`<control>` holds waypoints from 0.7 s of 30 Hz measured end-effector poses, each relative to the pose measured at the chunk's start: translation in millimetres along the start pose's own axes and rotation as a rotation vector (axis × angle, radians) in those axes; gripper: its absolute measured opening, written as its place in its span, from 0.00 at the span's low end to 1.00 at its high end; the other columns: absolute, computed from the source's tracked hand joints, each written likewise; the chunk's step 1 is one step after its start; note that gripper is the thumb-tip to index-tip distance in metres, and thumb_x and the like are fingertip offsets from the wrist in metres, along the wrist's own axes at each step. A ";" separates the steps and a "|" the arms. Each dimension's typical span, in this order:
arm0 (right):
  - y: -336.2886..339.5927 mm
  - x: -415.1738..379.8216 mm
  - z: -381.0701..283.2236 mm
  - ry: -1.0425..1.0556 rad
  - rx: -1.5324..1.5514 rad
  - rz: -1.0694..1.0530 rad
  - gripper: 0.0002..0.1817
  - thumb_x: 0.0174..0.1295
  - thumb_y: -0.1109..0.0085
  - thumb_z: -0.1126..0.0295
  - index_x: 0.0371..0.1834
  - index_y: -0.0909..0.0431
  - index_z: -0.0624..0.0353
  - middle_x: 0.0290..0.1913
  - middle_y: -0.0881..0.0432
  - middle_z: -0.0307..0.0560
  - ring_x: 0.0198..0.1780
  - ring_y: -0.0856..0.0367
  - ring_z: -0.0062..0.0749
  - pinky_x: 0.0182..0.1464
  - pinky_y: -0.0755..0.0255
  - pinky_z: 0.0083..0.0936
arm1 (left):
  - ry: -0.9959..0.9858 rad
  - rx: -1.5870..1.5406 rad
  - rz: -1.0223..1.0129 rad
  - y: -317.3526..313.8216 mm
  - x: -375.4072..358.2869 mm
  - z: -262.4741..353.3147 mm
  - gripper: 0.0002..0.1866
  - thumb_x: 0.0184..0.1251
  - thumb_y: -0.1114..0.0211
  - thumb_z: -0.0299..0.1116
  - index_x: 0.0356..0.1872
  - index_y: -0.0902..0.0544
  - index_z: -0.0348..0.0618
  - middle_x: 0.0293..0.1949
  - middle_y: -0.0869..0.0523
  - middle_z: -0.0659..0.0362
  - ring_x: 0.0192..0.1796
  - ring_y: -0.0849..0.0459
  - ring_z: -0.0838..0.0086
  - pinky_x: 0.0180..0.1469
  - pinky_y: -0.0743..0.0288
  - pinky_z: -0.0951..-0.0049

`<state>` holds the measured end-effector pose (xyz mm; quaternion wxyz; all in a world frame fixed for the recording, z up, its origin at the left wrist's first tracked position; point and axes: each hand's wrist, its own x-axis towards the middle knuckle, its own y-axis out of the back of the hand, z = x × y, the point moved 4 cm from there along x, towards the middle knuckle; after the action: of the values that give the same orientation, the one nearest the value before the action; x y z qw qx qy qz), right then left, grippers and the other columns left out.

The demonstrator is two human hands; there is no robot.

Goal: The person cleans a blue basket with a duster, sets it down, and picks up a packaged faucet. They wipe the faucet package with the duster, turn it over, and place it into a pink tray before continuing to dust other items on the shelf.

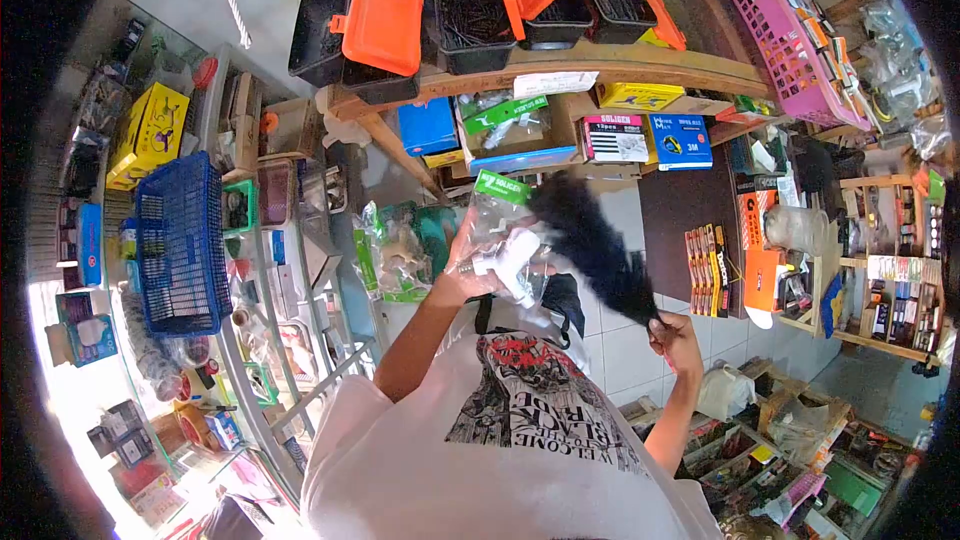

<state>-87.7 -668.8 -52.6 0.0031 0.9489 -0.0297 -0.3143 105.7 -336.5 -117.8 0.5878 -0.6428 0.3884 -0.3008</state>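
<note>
My left hand (466, 268) grips a clear plastic packet of white tap fittings (508, 258) with a green header card. In my right hand (678, 342) is the handle end of a black feather duster (600, 245); its fluffy head reaches up and left to the packet's edge and overlaps it in this view. Just beyond both hands, an open cardboard box (525, 152) on the shelf contains similar green-topped packets. More clear packets with green cards (395, 250) hang to the left of my left hand.
Black bins of nails with orange lids (383, 15) line the wooden shelf overhead. A pink basket (790, 40) stands upper right, a blue basket (180, 245) at left. Boxed goods (682, 142) fill the lower shelf. Crates of stock (745, 450) sit at lower right.
</note>
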 end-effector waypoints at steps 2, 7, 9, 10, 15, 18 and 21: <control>-6.6 -0.1 -4.6 -0.032 0.010 0.033 0.15 0.72 0.40 0.69 0.25 0.23 0.62 0.19 0.28 0.35 0.18 0.36 0.17 0.20 0.44 0.21 | -0.042 0.144 0.113 -12.0 -0.2 -1.0 0.46 0.67 0.51 0.75 0.72 0.28 0.47 0.62 0.18 0.49 0.64 0.21 0.47 0.64 0.39 0.22; -7.5 1.6 8.1 -0.027 0.003 -0.074 0.14 0.71 0.38 0.70 0.25 0.22 0.61 0.19 0.28 0.35 0.18 0.35 0.16 0.20 0.44 0.20 | -0.106 -0.006 0.040 -0.5 -3.7 -1.4 0.45 0.67 0.51 0.75 0.69 0.26 0.47 0.61 0.18 0.46 0.62 0.20 0.45 0.68 0.37 0.30; -15.1 0.9 10.2 -0.071 0.026 -0.100 0.14 0.71 0.38 0.70 0.24 0.22 0.61 0.17 0.29 0.35 0.17 0.35 0.16 0.19 0.45 0.20 | -0.075 -0.115 -0.365 -14.6 2.2 -2.6 0.49 0.65 0.54 0.78 0.74 0.31 0.48 0.69 0.26 0.42 0.69 0.26 0.45 0.72 0.39 0.34; -18.4 -1.4 9.7 -0.121 0.014 -0.142 0.15 0.71 0.38 0.70 0.23 0.22 0.60 0.17 0.29 0.35 0.16 0.36 0.15 0.18 0.46 0.20 | -0.112 -0.050 -0.202 -8.5 0.8 -3.9 0.49 0.64 0.53 0.79 0.75 0.31 0.50 0.71 0.28 0.43 0.71 0.28 0.44 0.73 0.42 0.34; -39.6 1.2 -9.1 -0.037 -0.081 -0.123 0.17 0.71 0.41 0.71 0.21 0.24 0.59 0.15 0.31 0.32 0.14 0.40 0.14 0.16 0.50 0.20 | -0.253 0.012 0.085 -23.8 -8.7 -0.4 0.52 0.63 0.55 0.81 0.77 0.35 0.51 0.77 0.36 0.43 0.77 0.38 0.43 0.76 0.51 0.33; -37.3 3.6 7.3 -0.115 -0.051 -0.204 0.11 0.73 0.40 0.70 0.30 0.18 0.61 0.19 0.32 0.29 0.20 0.39 0.12 0.20 0.46 0.17 | -0.313 -0.060 0.081 -11.1 -13.5 3.5 0.54 0.63 0.56 0.81 0.79 0.38 0.48 0.78 0.39 0.43 0.78 0.39 0.44 0.78 0.52 0.37; -41.6 14.8 20.7 0.000 0.013 -0.179 0.13 0.72 0.41 0.73 0.27 0.20 0.62 0.18 0.33 0.31 0.19 0.40 0.13 0.19 0.46 0.19 | -0.398 0.050 0.084 -12.9 -12.1 6.3 0.55 0.61 0.54 0.81 0.79 0.39 0.48 0.78 0.39 0.45 0.78 0.40 0.45 0.79 0.53 0.39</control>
<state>-85.9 -627.9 -79.1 -0.0314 0.9477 0.0532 -0.3132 106.7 -322.8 -105.0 0.6809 -0.6579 0.2834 -0.1526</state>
